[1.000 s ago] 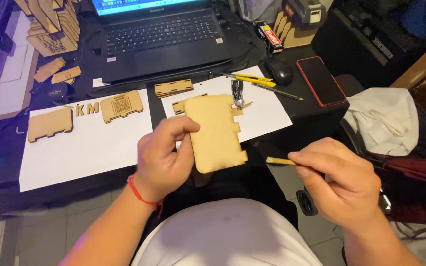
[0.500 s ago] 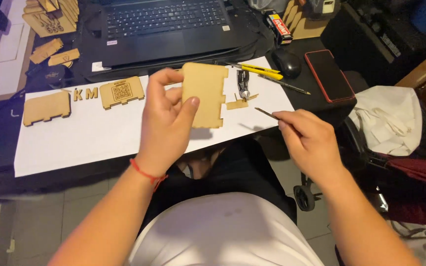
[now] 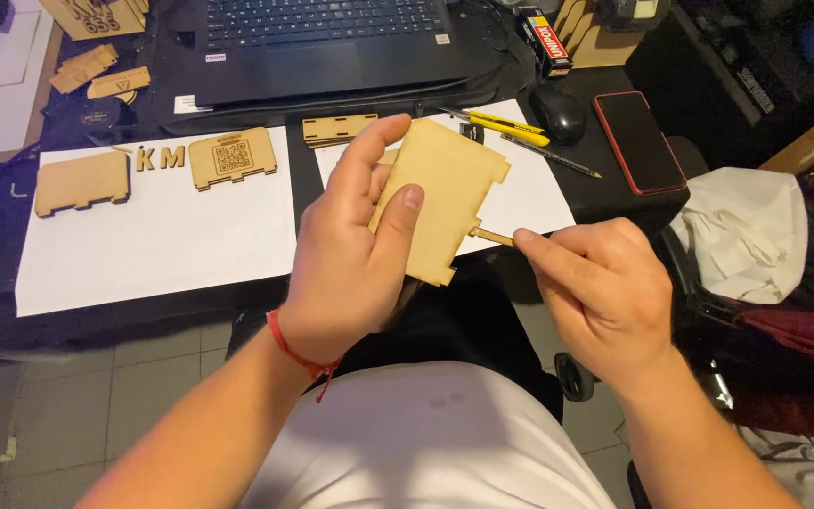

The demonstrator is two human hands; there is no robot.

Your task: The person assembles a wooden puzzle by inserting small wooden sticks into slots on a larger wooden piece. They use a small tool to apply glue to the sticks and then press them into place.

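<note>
My left hand (image 3: pixel 350 250) grips a flat light-wood panel (image 3: pixel 447 193) with notched edges, thumb on its face, held upright over the desk's front edge. My right hand (image 3: pixel 600 287) pinches a thin wooden stick (image 3: pixel 490 236) whose tip touches the panel's right edge. Both hands hover above my lap, just in front of the white paper sheets (image 3: pixel 157 236).
On the paper lie more cut wood panels (image 3: pixel 82 182), two wooden letters (image 3: pixel 160 156) and an engraved panel (image 3: pixel 233 156). A laptop (image 3: pixel 327 42) stands behind. A yellow utility knife (image 3: pixel 496 121), a pen (image 3: pixel 550 155), a black mouse (image 3: pixel 560 111) and a red phone (image 3: pixel 638 141) sit at right.
The panel has come back from over the paper toward me and tilted. My right hand has brought the stick's tip up against the panel's right edge.
</note>
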